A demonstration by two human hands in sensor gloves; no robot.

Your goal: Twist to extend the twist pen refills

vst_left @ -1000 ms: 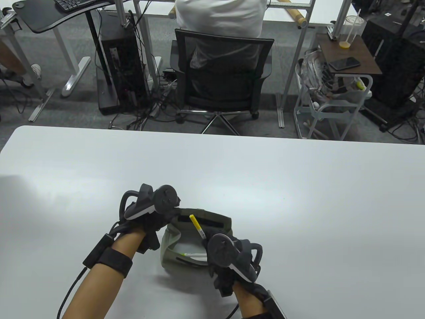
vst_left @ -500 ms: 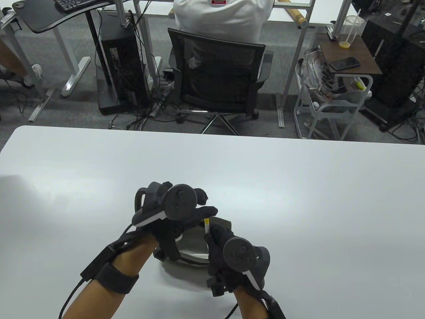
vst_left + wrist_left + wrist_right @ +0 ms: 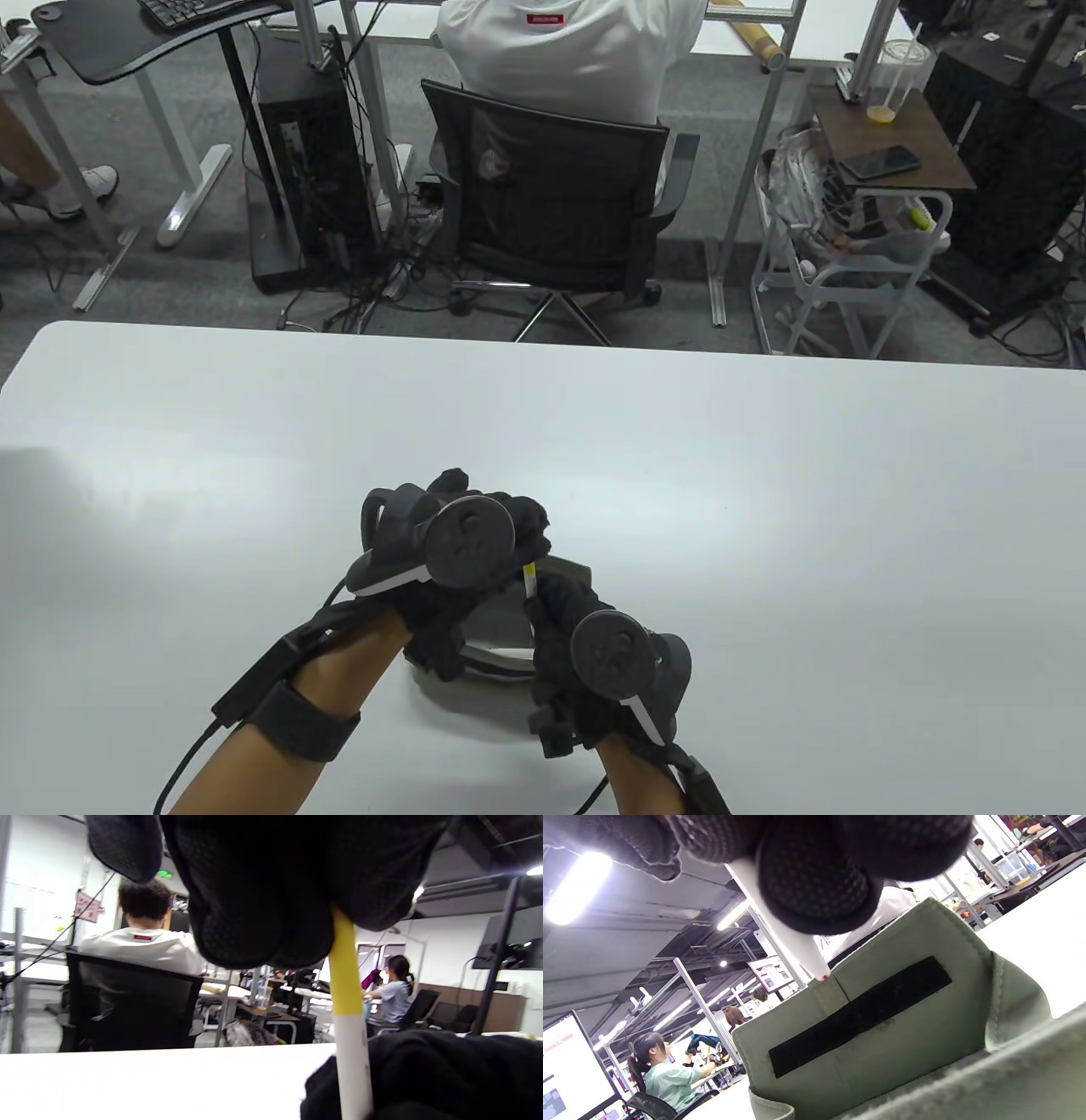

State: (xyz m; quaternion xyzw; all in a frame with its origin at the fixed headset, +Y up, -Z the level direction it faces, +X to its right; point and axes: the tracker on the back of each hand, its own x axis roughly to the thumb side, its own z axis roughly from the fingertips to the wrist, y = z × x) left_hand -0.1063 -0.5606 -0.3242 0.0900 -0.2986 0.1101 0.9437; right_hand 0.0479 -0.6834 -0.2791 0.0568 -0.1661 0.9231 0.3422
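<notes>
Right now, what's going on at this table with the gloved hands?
Someone in sensor gloves is working a twist pen over an open green fabric pouch on the white table. The right hand holds the pen's white barrel, and the left hand grips its yellow end from above. The pen's tip points down toward the pouch. Another white pen lies inside the pouch.

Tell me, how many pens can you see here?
2. One pen is held upright between the left hand and the right hand; a second pen lies in the green pouch. The hands may hide more.
</notes>
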